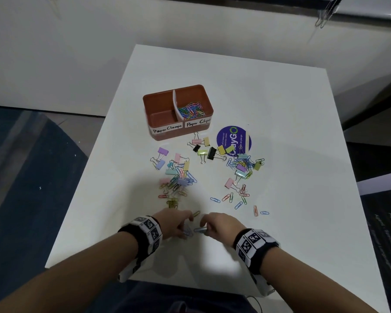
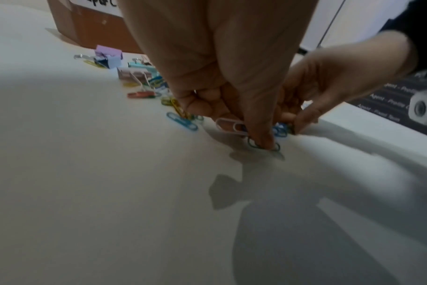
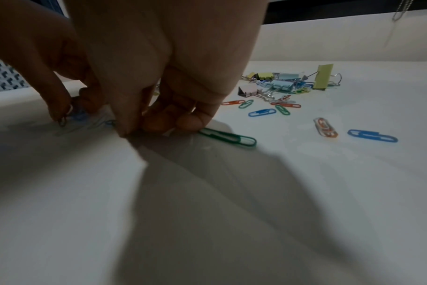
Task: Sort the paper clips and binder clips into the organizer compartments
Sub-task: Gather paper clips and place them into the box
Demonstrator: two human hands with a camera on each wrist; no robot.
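The brown organizer point(image 1: 150, 105) stands mid-table. Its left compartment, labelled "Paper Clamps", is empty, and its right one holds coloured paper clips point(image 1: 191, 108). Pastel and black binder clips point(image 1: 209, 152) and more paper clips point(image 1: 230, 197) lie scattered in front of it. Both hands are low at the table's near middle. My left hand point(image 1: 185, 224) point(image 2: 244, 123) has curled fingers gathering clips: a pink clip point(image 2: 229, 125) sits under them and the thumb presses a teal clip point(image 2: 252, 145). My right hand point(image 1: 204, 225) point(image 3: 154, 125) pinches a blue clip point(image 1: 200, 229) against the table. A green clip point(image 3: 228, 137) lies beside it.
A round purple sticker point(image 1: 234, 137) lies right of the organizer, partly under binder clips. The white table point(image 1: 280, 132) ends just behind my wrists, with dark floor on both sides. Two loose clips point(image 3: 372, 136) lie to the right of my right hand.
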